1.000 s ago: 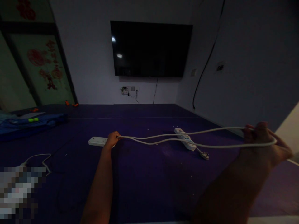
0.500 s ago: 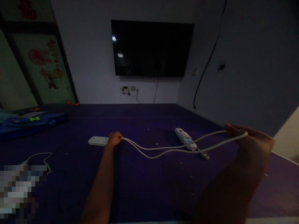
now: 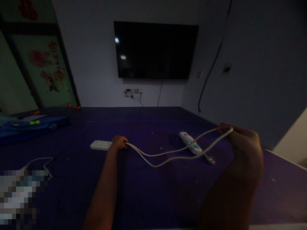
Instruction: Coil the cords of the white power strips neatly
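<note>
My left hand (image 3: 118,142) is stretched out low over the purple floor mat (image 3: 144,188), closed on one end of a doubled white cord (image 3: 168,155) right beside a white power strip (image 3: 100,145). The cord sags in two strands toward my right hand (image 3: 242,142), which is raised and closed around the cord's folded loop. A second white power strip (image 3: 190,143) with a blue label lies under the strands, and a plug (image 3: 210,159) rests just beyond it.
A dark wall-mounted TV (image 3: 155,49) hangs ahead above a wall socket (image 3: 133,92). Blue cloth (image 3: 31,126) lies at the left, near a patterned sliding door (image 3: 40,67). Another white cable (image 3: 39,162) curls on the mat at lower left. A black cable (image 3: 211,70) runs down the right wall.
My right hand has moved left and inward with the cord's loop, so the two strands have gone from taut to sagging onto the mat. My left hand has stayed by the power strip.
</note>
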### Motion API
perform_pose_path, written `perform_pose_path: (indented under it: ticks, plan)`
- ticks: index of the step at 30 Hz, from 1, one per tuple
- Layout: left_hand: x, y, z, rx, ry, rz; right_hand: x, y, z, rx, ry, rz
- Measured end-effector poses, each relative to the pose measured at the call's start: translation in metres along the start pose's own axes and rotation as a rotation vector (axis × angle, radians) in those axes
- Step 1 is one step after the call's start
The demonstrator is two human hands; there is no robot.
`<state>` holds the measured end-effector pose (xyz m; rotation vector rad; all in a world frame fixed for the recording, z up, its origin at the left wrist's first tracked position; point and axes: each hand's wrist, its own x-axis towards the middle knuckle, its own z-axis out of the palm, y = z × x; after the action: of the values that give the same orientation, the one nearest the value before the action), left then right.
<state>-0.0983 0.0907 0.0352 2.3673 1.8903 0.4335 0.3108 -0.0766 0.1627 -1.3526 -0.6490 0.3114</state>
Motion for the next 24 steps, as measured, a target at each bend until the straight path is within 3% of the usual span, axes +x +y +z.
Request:
perform_pose_path:
  ticks: [6,11,15,20,24]
  plan:
    - [0.002,0.000,-0.001,-0.017,-0.010,0.020,0.001,-0.001,0.011,0.208,-0.129,0.060]
    - [0.001,-0.001,-0.001,-0.032,-0.008,0.043,0.006,-0.002,0.025,0.459,-0.128,0.090]
    - [0.001,-0.001,0.001,-0.041,-0.009,0.046,0.010,-0.002,0.026,0.580,-0.218,0.097]
    - [0.000,-0.001,0.001,-0.051,-0.004,0.040,0.011,0.006,0.021,0.495,-0.389,-0.007]
    - [-0.001,0.000,-0.002,-0.052,-0.012,0.033,0.015,0.017,0.024,0.361,-0.450,-0.123]
